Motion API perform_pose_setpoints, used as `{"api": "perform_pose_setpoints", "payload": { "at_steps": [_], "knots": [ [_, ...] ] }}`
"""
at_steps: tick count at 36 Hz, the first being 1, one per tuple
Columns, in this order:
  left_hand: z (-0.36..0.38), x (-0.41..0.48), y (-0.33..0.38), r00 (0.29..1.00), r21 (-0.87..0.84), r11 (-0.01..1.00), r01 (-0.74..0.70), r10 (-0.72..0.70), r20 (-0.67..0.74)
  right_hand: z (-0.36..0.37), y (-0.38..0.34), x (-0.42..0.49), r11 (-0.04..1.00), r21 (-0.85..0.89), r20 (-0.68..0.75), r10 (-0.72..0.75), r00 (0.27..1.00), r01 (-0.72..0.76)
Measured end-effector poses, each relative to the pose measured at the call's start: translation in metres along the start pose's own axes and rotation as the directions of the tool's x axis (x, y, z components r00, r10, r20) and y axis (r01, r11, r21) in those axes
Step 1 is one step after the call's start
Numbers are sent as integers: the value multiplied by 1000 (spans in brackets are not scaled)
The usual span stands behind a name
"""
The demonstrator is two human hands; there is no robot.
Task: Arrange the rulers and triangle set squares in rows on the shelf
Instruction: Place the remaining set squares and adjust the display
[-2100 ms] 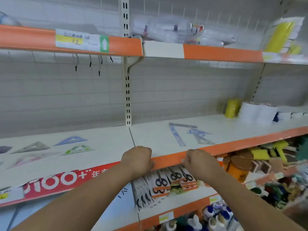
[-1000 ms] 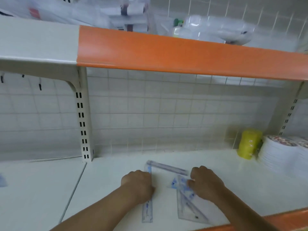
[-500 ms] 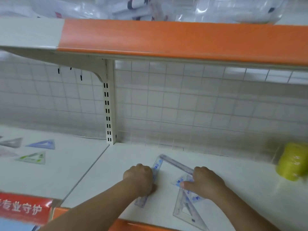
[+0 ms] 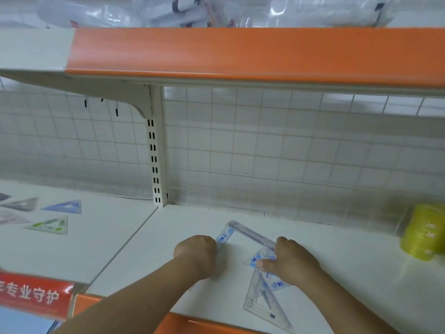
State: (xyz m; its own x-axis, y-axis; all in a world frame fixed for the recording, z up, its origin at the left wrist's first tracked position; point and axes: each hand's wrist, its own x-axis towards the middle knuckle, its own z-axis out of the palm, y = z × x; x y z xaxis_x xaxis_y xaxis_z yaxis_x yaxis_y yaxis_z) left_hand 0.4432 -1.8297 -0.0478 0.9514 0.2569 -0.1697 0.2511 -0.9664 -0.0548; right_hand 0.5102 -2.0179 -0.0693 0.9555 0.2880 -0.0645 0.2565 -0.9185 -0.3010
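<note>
On the white shelf point(image 4: 349, 266), my left hand point(image 4: 196, 255) is closed in a fist on a clear ruler with blue print point(image 4: 224, 236), whose far end sticks out past my knuckles. A second clear ruler point(image 4: 252, 233) slants from that end toward my right hand point(image 4: 292, 261). My right hand grips a blue-printed set square point(image 4: 258, 257), thumb pressed on it. A clear set square point(image 4: 262, 302) lies partly under it, near the shelf front. On the left shelf section lie blue point(image 4: 63, 206), green point(image 4: 49, 225) and grey point(image 4: 22, 204) set squares.
A yellow roll point(image 4: 423, 231) stands at the far right against the grid back wall. A slotted upright post point(image 4: 156, 165) divides the two shelf sections. The orange-edged upper shelf point(image 4: 240, 54) hangs close overhead. A red label strip point(image 4: 31, 294) runs along the left front edge.
Both hands left the shelf's front edge and came down on the rulers and set squares. The ruler under my left hand has turned from straight to slanted; my view has swung left.
</note>
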Motion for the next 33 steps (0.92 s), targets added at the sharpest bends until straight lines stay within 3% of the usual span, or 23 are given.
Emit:
{"api": "perform_pose_setpoints", "payload": {
  "at_steps": [9,17,33],
  "knots": [
    [0,-4,-6,1000,18,1000,14,-14,15,1,-1,0,1000,-13,14,19,1000,-19],
    [2,-2,-17,998,-103,992,69,-70,2,1,-4,-2,999,-26,16,38,999,-37],
    [6,3,-26,998,-180,983,20,-30,-54,-1,-14,-13,998,53,-8,-26,1000,27]
  ]
}}
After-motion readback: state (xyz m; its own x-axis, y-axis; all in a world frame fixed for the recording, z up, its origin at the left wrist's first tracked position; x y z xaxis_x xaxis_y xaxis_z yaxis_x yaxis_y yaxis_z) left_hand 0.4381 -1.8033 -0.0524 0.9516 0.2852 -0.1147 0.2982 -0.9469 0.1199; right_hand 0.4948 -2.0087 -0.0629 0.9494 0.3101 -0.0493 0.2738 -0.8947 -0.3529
